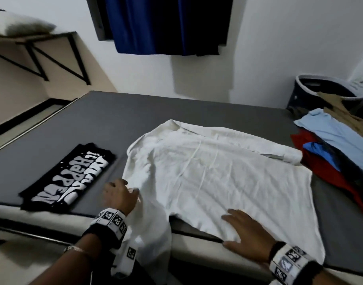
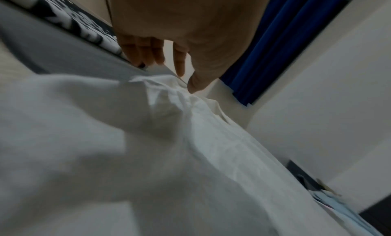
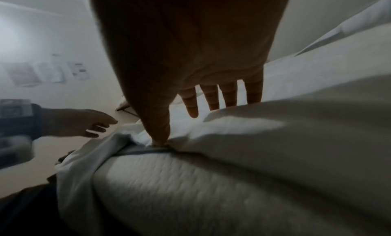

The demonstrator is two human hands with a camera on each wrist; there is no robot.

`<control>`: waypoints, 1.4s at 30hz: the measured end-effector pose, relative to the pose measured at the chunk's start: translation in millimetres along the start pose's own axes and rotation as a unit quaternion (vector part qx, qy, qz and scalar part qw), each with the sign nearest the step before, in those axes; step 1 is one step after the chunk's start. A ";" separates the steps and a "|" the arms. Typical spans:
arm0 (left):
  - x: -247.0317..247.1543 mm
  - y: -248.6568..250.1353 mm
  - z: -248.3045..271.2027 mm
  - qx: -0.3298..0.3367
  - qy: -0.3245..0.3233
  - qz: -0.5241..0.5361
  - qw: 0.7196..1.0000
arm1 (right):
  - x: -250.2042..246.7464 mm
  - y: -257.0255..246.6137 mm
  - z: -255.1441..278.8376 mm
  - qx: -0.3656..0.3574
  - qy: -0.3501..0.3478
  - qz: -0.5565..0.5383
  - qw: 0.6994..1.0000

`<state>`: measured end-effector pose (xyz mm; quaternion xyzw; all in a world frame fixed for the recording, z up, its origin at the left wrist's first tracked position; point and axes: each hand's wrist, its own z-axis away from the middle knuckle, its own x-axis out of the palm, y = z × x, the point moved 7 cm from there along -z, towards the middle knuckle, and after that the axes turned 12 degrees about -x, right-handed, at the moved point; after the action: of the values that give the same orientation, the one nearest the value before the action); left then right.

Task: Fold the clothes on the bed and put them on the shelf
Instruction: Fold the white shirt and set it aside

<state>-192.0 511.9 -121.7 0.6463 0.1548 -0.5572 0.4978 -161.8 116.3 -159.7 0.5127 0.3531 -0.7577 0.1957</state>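
The white shirt (image 1: 213, 177), thin and creased, lies flat on the grey bed (image 1: 77, 124), one sleeve hanging over the near edge. Our right hand (image 1: 246, 241) presses it flat with straight fingers; our left hand (image 1: 120, 195) rests loosely open on its left side.

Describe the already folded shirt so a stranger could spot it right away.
Start at the gray bed, then look to its near left part, left of the spread white shirt. The folded black T-shirt lies there alone, the only garment with big white lettering.
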 end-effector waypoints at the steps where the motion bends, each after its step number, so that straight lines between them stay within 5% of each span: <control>1: 0.0 -15.2 -5.8 -0.024 -0.015 -0.019 0.999 | 10.6 -12.4 -1.0 -0.004 -0.005 0.009 1.000; 5: 20.2 -39.1 5.0 -0.050 -0.207 -0.014 0.977 | 29.2 -50.6 -7.4 -0.039 0.081 0.034 0.995; 8: 22.7 -41.2 16.6 -0.031 -0.283 -0.019 0.958 | 30.7 -85.2 -22.6 -0.075 0.131 -0.055 0.987; 10: 21.7 -38.7 29.0 -0.038 -0.333 0.075 0.939 | 30.5 -107.7 -33.6 -0.064 0.144 -0.139 0.978; 13: 16.2 -42.1 51.7 -0.126 -0.397 0.250 0.874 | 37.4 -130.6 -50.7 -0.021 0.163 -0.277 0.947; 16: 17.7 -53.2 69.2 -0.201 -0.462 0.280 0.817 | 50.6 -144.7 -67.6 0.052 0.146 -0.392 0.907; 19: 19.3 -55.6 74.6 -0.208 -0.517 0.313 0.769 | 64.7 -154.6 -80.0 0.114 0.118 -0.525 0.835; 22: 18.5 -53.2 67.2 -0.187 -0.492 0.311 0.791 | 75.0 -165.9 -85.6 0.116 0.061 -0.585 0.800; 27: 10.3 -34.3 48.8 -0.157 -0.465 0.382 0.783 | 73.1 -172.3 -80.0 0.087 0.040 -0.662 0.743; 30: 5.2 -29.0 36.6 -0.154 -0.413 0.376 0.815 | 76.5 -173.1 -71.7 0.059 0.032 -0.701 0.710; 35: 4.7 -23.2 28.5 -0.141 -0.385 0.352 0.842 | 78.4 -165.9 -56.6 0.060 0.008 -0.713 0.698; 39: 4.5 -26.8 22.0 -0.139 -0.359 0.343 0.857 | 79.0 -159.0 -50.8 0.057 -0.003 -0.659 0.750; 42: 6.6 -29.8 22.7 -0.144 -0.381 0.336 0.849 | 76.8 -155.9 -46.6 0.046 0.029 -0.678 0.733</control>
<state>-225.2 504.6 -138.8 0.3172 -0.1948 -0.5298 0.7621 -265.3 260.7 -188.4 0.1675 0.5775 -0.6891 -0.4044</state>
